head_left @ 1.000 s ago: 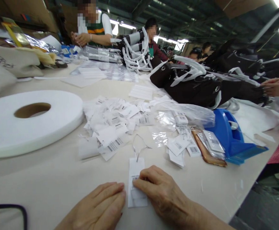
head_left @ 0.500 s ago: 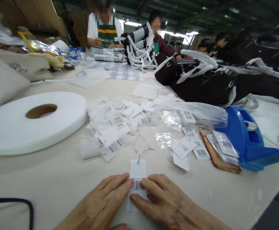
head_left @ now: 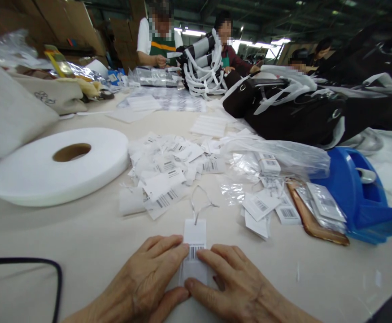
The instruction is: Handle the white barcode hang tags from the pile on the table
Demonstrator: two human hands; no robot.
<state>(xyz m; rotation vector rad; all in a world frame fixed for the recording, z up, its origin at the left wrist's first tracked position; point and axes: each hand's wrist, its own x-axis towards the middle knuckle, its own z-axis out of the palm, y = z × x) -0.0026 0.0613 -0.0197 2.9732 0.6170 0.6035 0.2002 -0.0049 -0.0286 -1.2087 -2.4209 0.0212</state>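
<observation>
Flat on the table lies a white hang tag (head_left: 195, 231), with a string loop (head_left: 200, 199) stretching away from its top hole. A barcode label (head_left: 193, 252) covers its middle, and a paler strip lies below the barcode. My left hand (head_left: 149, 273) is open, its outstretched fingertips resting on the label's left edge and its thumb near the tag's bottom. From the other side my right hand (head_left: 233, 278), also open, touches the barcode's right edge with its index finger. Its thumb rests on the lower part of the tag. The fingers hide both side edges.
Ahead is a pile of barcoded tags (head_left: 169, 163). A white tape roll (head_left: 21, 168) lies left; a blue tape dispenser (head_left: 354, 193) stands right. Dark bags (head_left: 290, 107) fill the back right. A black cable (head_left: 59, 287) curves at lower left. People (head_left: 162, 42) work across the table.
My left thumb has come into view and moved up to the tag's bottom. Both hands remain on the label, with more of the barcode showing. The whole view has shifted slightly.
</observation>
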